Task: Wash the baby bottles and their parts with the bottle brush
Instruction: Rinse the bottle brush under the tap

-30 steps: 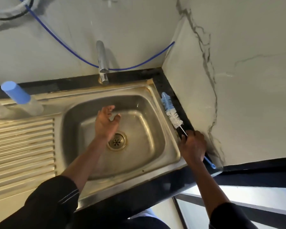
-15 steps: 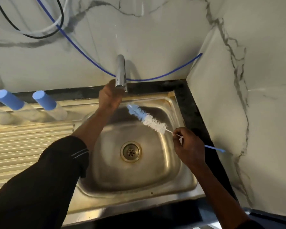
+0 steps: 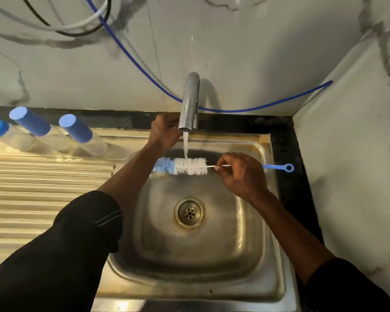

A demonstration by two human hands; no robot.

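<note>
The tap [image 3: 190,102] hides fingers of the left hand [image 3: 163,132].

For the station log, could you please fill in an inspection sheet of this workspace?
Surface: steel sink with ribbed drainboard; water runs from the tap.
Job's things: bottle brush held level under the stream; three blue-capped bottles at the drainboard's back edge.
Clutter: nothing seen.
Hands: right hand pinches the brush's wire stem; left hand at the tap's base, fingers partly hidden.
Cables: blue hose sags along the wall behind the tap; black and white cables loop at upper left.
Surroundings: marbled walls meeting in a corner; black counter edge.
</note>
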